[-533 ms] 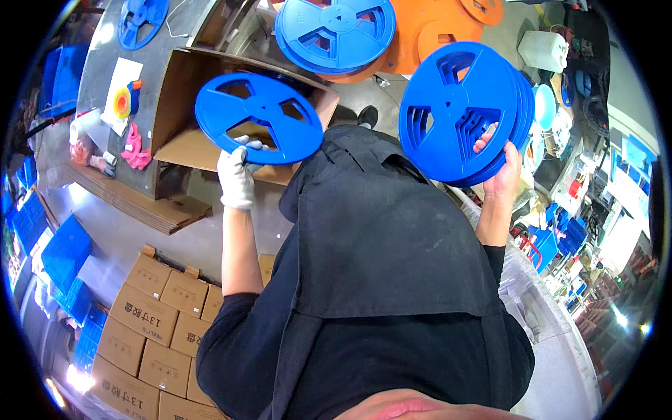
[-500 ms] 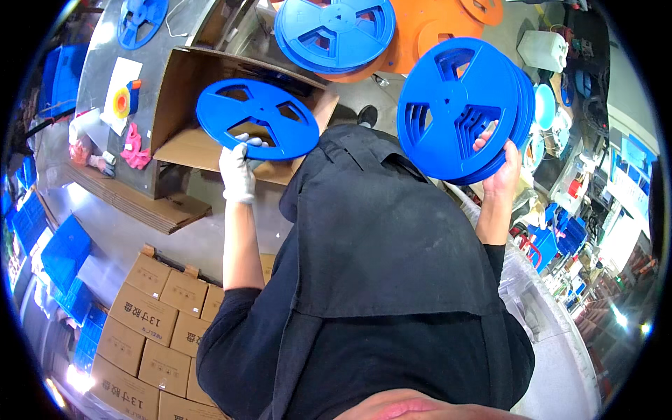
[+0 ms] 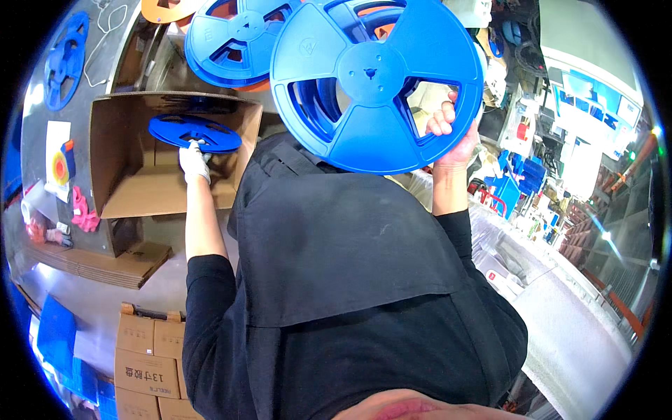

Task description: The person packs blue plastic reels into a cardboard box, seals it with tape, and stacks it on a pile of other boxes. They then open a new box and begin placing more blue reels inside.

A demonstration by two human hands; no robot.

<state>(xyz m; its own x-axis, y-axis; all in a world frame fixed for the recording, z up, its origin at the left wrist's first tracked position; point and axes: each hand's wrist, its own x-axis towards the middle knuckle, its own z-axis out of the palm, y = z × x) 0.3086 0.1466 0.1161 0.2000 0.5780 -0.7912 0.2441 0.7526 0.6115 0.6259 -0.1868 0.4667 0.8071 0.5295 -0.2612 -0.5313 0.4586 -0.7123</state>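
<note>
My left hand (image 3: pixel 195 162), in a white glove, grips the near edge of a blue plastic reel (image 3: pixel 194 132). This reel is tilted nearly edge-on at the mouth of an open cardboard box (image 3: pixel 115 150), partly inside it. Bare and raised on the other side, my right hand (image 3: pixel 453 136) has its fingers hooked through a window of a large blue reel (image 3: pixel 371 136). More blue layers show behind that front reel, so it looks like a stack; how many is hidden.
Another blue reel (image 3: pixel 241 45) lies beyond the box, near an orange disc (image 3: pixel 168 8). On the grey table at left are a blue reel (image 3: pixel 64 66), a tape roll (image 3: pixel 61 166) and a pink glove (image 3: pixel 85 211). Flattened cardboard (image 3: pixel 140 266) and stacked cartons (image 3: pixel 145 374) lie nearer.
The single reel in my left hand has moved from in front of the box into its opening. My right hand has swung the reel stack leftward and closer to the camera. The view has shifted right.
</note>
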